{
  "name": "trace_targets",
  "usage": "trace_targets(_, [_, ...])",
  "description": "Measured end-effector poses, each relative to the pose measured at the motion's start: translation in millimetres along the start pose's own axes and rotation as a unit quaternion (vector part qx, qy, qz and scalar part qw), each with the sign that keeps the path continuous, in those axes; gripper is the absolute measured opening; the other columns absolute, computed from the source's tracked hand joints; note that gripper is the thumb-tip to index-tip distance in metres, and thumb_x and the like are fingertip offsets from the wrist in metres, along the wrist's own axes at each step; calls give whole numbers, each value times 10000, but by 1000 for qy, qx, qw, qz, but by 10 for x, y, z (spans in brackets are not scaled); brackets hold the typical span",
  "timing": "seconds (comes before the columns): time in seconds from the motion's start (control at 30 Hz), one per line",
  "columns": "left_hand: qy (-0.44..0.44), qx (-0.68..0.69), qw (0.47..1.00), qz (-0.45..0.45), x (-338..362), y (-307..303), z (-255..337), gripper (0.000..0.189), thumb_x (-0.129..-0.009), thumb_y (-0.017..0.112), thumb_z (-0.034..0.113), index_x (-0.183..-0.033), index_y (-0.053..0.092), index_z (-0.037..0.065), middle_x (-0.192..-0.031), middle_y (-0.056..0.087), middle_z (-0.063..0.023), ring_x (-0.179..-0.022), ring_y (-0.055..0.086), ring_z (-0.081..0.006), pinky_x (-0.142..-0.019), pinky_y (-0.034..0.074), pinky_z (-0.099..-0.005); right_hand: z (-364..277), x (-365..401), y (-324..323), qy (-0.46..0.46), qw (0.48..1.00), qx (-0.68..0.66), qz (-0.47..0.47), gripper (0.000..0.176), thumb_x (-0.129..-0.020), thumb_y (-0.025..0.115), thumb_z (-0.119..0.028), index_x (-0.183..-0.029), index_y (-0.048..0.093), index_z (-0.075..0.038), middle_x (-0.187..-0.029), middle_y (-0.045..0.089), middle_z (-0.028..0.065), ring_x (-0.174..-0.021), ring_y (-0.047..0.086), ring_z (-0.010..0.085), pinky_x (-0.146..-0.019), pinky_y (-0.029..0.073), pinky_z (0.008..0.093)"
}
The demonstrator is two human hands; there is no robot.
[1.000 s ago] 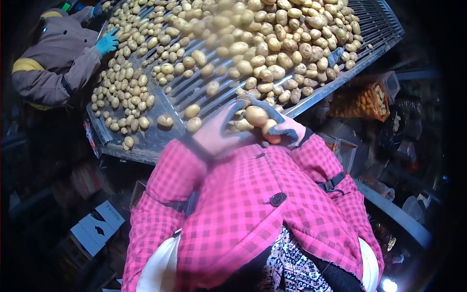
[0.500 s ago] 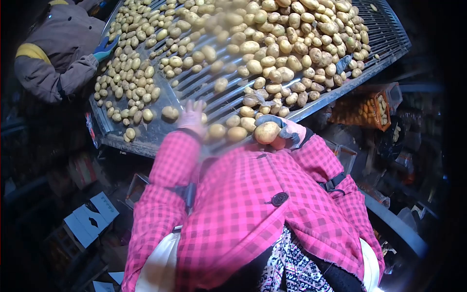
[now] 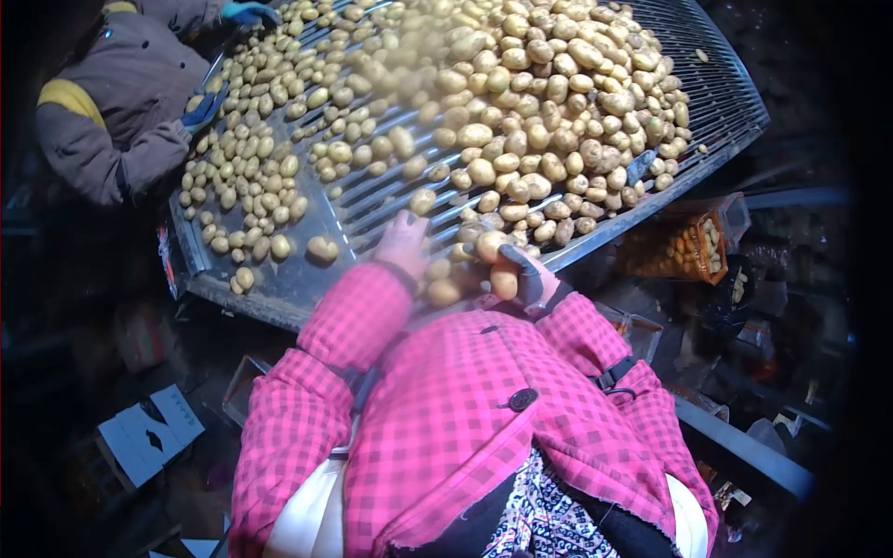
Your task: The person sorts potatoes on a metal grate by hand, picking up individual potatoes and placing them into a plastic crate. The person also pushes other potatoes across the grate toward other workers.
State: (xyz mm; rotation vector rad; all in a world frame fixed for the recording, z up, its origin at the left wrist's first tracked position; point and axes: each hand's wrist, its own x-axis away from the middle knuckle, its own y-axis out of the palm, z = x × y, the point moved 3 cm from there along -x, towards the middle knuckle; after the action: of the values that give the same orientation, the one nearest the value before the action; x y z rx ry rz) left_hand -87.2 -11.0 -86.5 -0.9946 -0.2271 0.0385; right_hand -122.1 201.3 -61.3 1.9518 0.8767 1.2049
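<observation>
My left hand is over the slatted metal table, its blurred fingers apart beside a single potato; nothing shows in its grasp. Close to my jacket, my right hand, in a partly dark glove, is closed around a potato. Another potato touches that hand's fingertips. Between my hands lies a loose potato. Beyond them rises a large potato pile, with smaller potatoes spread at the left.
At the upper left a co-worker in a brown jacket reaches over the table with gloved hands. An orange crate of potatoes stands beyond the table's right edge. A light blue box is at the lower left.
My left hand has moved right, towards the single potato. My right hand has shifted slightly left and turned, and a second potato now shows at it. The co-worker's other gloved hand has come into view.
</observation>
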Motion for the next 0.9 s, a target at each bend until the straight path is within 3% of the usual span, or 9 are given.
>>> trace_targets(0.2, [3,-48,994,-103,139,-2,79,349,-738,704,127,-1068,591,117,-1162,526,-167,-1066,542,-384,-872,484,-470,-83,207,272,3,999,9,36,622,-931,586,-358,-1468,356,-144,-1386,485,70,-1216,495,268,-961,447,466])
trace_targets(0.27, [5,19,998,-60,132,133,10,332,-725,705,139,-1036,595,102,-1113,553,-177,-1037,562,-380,-874,482,-459,-80,275,448,17,997,-30,74,587,-921,614,-328,-1427,403,-119,-1373,496,96,-1156,551,293,-935,476,456])
trace_targets(0.37, [-37,318,946,-55,188,-241,369,464,-714,715,153,-1141,565,51,-1114,584,-190,-1043,586,-365,-919,474,-403,9,198,348,-22,995,-82,-43,572,-906,636,-345,-1354,446,-46,-1295,531,184,-1154,557,310,-944,479,425])
trace_targets(0.57, [160,225,944,-182,59,-375,858,544,-849,637,283,-1329,493,70,-1232,586,-220,-1154,573,-325,-991,440,-386,-31,207,-300,-151,978,-88,-112,599,-901,605,-445,-1327,459,-52,-1318,511,183,-1127,534,301,-890,488,403])
trace_targets(0.63, [146,249,946,-148,-158,-421,742,472,-867,615,268,-1282,544,55,-1215,600,-224,-1156,574,-330,-990,442,-387,-90,292,-344,-127,971,-174,-102,655,-872,583,-542,-1387,420,-172,-1419,424,162,-1160,500,359,-723,513,446])
trace_targets(0.67, [110,276,949,-110,-273,-505,666,442,-869,615,246,-1259,566,44,-1201,611,-223,-1154,577,-333,-989,444,-388,-47,307,-533,-135,987,-73,36,584,-865,609,-494,-1321,484,-151,-1397,428,148,-1152,487,362,-667,510,460])
trace_targets(0.77, [58,82,992,82,-544,-624,-57,451,-799,635,157,-1226,585,24,-1155,632,-209,-1059,606,-362,-945,473,-398,11,329,-379,-175,979,-95,-30,445,-884,600,-427,-1220,563,-137,-1381,442,139,-1150,485,338,-660,506,468])
trace_targets(0.83, [-80,46,993,75,-468,-752,-649,415,-774,585,109,-1184,626,59,-1100,644,-207,-1058,605,-359,-939,474,-397,-6,277,-353,-161,979,-100,-75,420,-893,588,-423,-1193,573,-130,-1322,480,133,-1135,493,325,-669,506,467])
trace_targets(0.9, [-81,31,993,81,-262,-743,-1393,374,-770,553,72,-1132,647,71,-1086,643,-210,-1019,617,-369,-918,487,-430,-39,329,-106,-143,983,-105,-49,411,-900,573,-424,-1177,569,-121,-1227,538,125,-1102,507,311,-680,506,454])
